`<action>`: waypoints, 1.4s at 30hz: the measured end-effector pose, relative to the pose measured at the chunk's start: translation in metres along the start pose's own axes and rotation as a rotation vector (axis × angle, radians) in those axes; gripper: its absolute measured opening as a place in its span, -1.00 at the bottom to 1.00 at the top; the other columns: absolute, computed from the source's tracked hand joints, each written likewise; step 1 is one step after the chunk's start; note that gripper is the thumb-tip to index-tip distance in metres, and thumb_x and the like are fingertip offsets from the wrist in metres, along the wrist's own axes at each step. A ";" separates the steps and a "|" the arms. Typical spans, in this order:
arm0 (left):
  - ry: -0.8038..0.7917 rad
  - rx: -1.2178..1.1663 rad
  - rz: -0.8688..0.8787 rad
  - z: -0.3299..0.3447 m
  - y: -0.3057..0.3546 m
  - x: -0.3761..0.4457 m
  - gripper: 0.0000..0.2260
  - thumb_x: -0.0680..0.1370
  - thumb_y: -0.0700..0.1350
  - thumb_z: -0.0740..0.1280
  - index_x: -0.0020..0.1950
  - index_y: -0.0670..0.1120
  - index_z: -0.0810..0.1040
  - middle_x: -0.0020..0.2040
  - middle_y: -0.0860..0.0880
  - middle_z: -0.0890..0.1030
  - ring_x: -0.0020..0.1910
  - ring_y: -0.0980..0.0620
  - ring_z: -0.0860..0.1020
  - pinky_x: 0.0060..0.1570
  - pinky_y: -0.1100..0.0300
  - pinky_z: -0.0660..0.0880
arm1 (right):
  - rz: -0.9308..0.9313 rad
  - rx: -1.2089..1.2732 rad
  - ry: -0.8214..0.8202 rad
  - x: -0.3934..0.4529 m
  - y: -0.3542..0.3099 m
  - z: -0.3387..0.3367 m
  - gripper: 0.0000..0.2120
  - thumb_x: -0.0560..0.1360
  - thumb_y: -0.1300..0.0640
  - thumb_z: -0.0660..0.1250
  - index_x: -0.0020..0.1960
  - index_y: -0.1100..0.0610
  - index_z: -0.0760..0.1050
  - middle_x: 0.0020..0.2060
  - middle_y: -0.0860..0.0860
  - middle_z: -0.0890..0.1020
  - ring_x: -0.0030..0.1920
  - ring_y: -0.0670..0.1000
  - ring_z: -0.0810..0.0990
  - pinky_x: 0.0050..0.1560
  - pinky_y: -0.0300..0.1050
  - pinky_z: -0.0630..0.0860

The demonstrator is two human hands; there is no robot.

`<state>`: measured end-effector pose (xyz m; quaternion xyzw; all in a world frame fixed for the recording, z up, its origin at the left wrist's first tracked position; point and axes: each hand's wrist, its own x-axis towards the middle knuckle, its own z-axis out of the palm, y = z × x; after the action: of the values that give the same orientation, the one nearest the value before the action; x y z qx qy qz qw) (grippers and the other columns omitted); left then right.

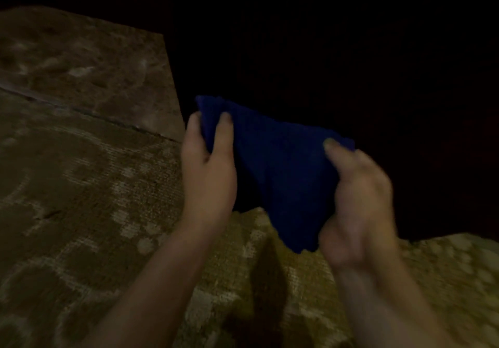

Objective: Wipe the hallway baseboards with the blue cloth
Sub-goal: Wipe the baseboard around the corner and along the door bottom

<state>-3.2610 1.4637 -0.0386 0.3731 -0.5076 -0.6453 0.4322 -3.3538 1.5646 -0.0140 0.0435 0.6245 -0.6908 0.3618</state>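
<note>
Blue cloth [280,169] held up in the air betw. both hands, over the patterned carpet [81,185] w/ a very dark area behind it. Left hand [208,164] pinches cloth's upper left corner, thumb in front, fingers curled round the edge. Right hand [359,204], motion-blurred, grips the right edge, fingers bunched into the fabric. Cloth hangs down to a point just beside the right palm. Baseboard can't be made out in the dark.

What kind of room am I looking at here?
Probably a dim indoor hallway or room in a home. The floor is mottled brown stone or tile with a seam, and both hands hold a blue cloth in front of a very dark area, too dark to identify.
</note>
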 end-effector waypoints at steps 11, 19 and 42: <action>-0.253 0.164 -0.551 0.087 -0.066 -0.050 -0.82 0.63 0.05 0.26 0.07 0.02 0.63 0.03 -0.02 0.69 0.02 -0.05 0.66 0.14 -0.12 0.57 | 0.041 -0.093 0.414 0.031 -0.005 -0.133 -0.65 0.54 0.11 0.35 0.32 0.08 0.47 0.27 0.07 0.53 0.24 0.11 0.50 0.35 0.17 0.38; -0.516 0.147 -0.412 0.136 -0.074 -0.083 -0.82 0.63 0.06 0.24 0.22 0.12 0.51 0.17 0.08 0.62 0.14 0.08 0.60 0.22 -0.02 0.53 | -0.279 -0.186 0.415 0.014 -0.033 -0.177 -0.80 0.62 0.08 0.24 0.20 -0.15 0.45 0.07 -0.20 0.48 0.06 -0.15 0.48 0.22 -0.06 0.38; -0.267 0.588 -0.592 0.005 -0.117 -0.094 -0.88 0.57 0.05 0.34 -0.03 0.04 0.61 -0.05 0.05 0.67 -0.04 0.06 0.64 0.00 0.07 0.56 | 0.274 -0.540 0.131 0.009 0.105 -0.147 -0.88 0.61 0.05 0.26 0.00 -0.02 0.31 -0.01 -0.10 0.50 -0.10 -0.11 0.53 -0.02 -0.05 0.49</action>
<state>-3.2538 1.5660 -0.1477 0.5229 -0.5922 -0.6121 0.0345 -3.3596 1.6959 -0.1381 0.0743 0.7957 -0.4405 0.4091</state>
